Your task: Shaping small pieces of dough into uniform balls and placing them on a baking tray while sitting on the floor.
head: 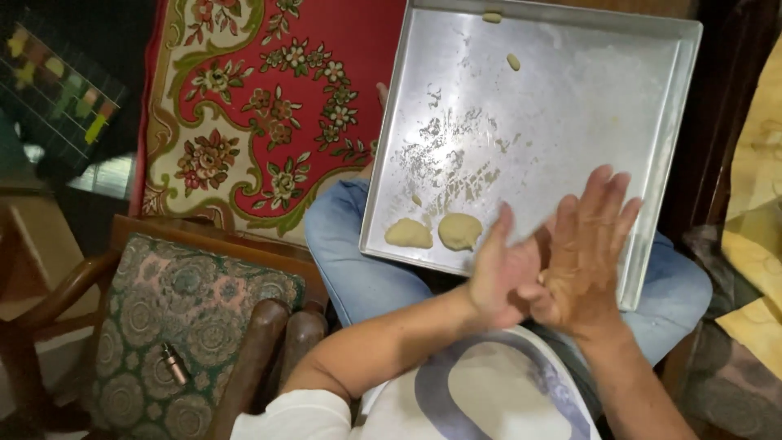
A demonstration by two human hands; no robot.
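Note:
A square metal baking tray [652, 106] rests on my lap, across my legs in blue jeans. Two flattened pale dough pieces lie side by side at its near left: one dough piece [408, 234] and a rounder dough piece [460, 231]. My left hand [498, 273] and my right hand [588, 253] are pressed palm to palm over the tray's near edge, fingers stretched out. Whatever may lie between the palms is hidden. Two small dough bits [513, 61] sit near the tray's far edge.
Flour or grease smears mark the tray's middle. A red floral carpet [244, 106] covers the floor to the left. A wooden chair with a patterned green cushion [179, 318] stands at my left, with a small metal cylinder [173, 363] on it. Yellow cloth [757, 244] lies at the right.

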